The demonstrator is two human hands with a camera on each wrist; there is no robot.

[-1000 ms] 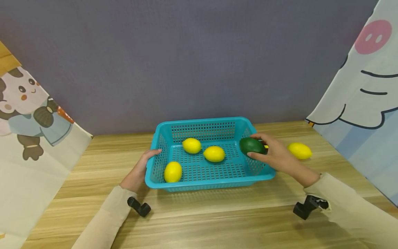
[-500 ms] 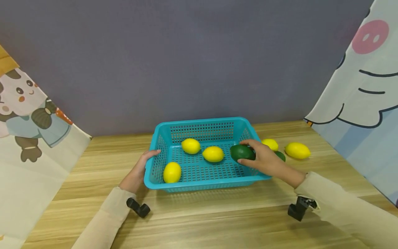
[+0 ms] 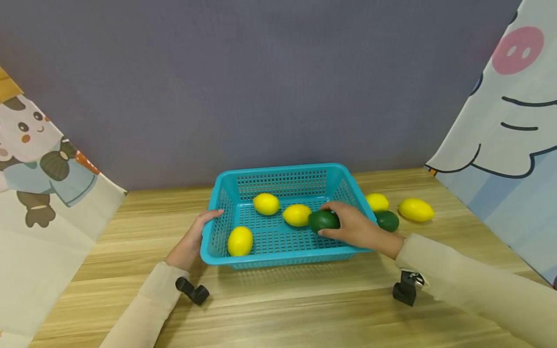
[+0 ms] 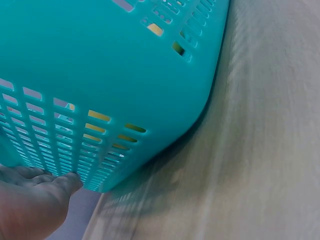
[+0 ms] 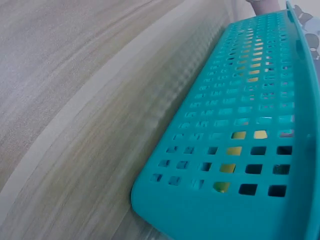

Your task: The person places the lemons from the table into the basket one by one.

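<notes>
In the head view my right hand (image 3: pixel 354 226) reaches over the right side of the blue plastic basket (image 3: pixel 287 256). It holds a dark green avocado (image 3: pixel 321 222) between thumb and fingers, low inside, right beside the middle lemon (image 3: pixel 297 215). Two more lemons lie in the basket, a back-left lemon (image 3: pixel 266 204) and a front-left lemon (image 3: pixel 240 241). My left hand (image 3: pixel 191 241) grips the basket's left rim, thumb over the edge. In the left wrist view the fingers (image 4: pixel 62 186) lie against the perforated wall. The right wrist view shows the basket's front wall (image 5: pixel 185 210), hiding my right hand.
Right of the basket, a lemon (image 3: pixel 415 210), another lemon (image 3: pixel 377 202) and a second avocado (image 3: pixel 387 221) lie on the wooden table (image 3: pixel 278 309). A grey panel (image 3: pixel 278 87) stands behind the basket. Cartoon-printed cloths flank the table.
My right hand has carried the avocado leftward and down, from the basket's right edge to beside the middle lemon. The second avocado has come into view outside. My left hand stays on the rim.
</notes>
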